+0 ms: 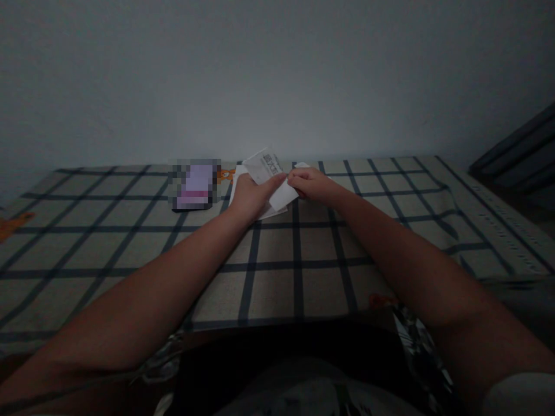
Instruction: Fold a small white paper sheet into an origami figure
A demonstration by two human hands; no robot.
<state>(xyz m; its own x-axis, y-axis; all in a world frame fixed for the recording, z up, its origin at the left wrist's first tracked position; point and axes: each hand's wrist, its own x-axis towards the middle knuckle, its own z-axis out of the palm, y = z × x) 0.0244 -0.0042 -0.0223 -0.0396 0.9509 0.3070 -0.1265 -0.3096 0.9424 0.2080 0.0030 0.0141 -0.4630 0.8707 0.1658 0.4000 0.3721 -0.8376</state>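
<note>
Near the far side of the table, both hands are on a white sheet of paper [284,196]. My left hand [251,193] grips it from the left, its thumb pressed along the top. At the sheet's right edge, the fingers of my right hand [307,180] are pinched closed on it. Behind the thumb stands a piece with black print and a square code [265,163]; whether it is part of the same sheet I cannot tell. More white paper shows below and behind the hands.
A phone [197,188] with a lit, blurred screen lies left of the hands. A checked cloth [277,248] covers the table, which meets a plain wall [277,81] at the back. At the far right are dark slatted shapes [520,144].
</note>
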